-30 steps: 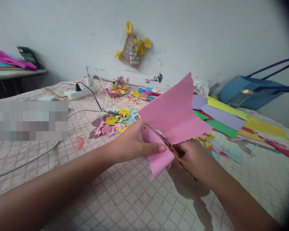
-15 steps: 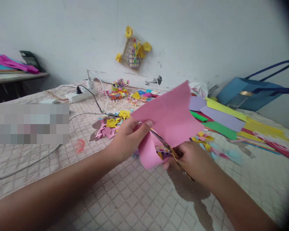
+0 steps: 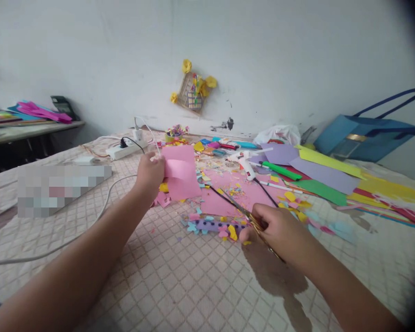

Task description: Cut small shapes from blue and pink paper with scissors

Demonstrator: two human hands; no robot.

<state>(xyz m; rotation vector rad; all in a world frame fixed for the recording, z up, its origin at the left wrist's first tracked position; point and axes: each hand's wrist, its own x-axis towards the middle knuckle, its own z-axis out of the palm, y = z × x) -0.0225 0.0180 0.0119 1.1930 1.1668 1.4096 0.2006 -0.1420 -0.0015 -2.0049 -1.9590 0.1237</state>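
Pinched at its left edge, a pink paper sheet [image 3: 184, 182] is in my left hand [image 3: 151, 171], with a lighter band across its upper part. My right hand [image 3: 276, 226] is closed around scissors [image 3: 244, 211] with gold-coloured handles, their blades pointing up and left, apart from the sheet. Below the blades lies a purple strip [image 3: 210, 225] with dark dots and small blue, pink and yellow paper cutouts around it. Another pink sheet [image 3: 259, 196], sprinkled with tiny scraps, lies flat behind the scissors. A white glue gun [image 3: 245, 163] rests at its far edge.
Coloured paper sheets [image 3: 325, 175] and a green pen-like stick [image 3: 280, 170] lie at the right, before a blue bag [image 3: 352, 133]. A power strip [image 3: 126, 149] and cables occupy the left. A small decorated container [image 3: 174, 134] stands by the wall.
My left hand has carried the pink sheet left and away from the scissors, uncovering the glue gun, the other pink sheet and the purple strip. My right hand stays nearly in place.
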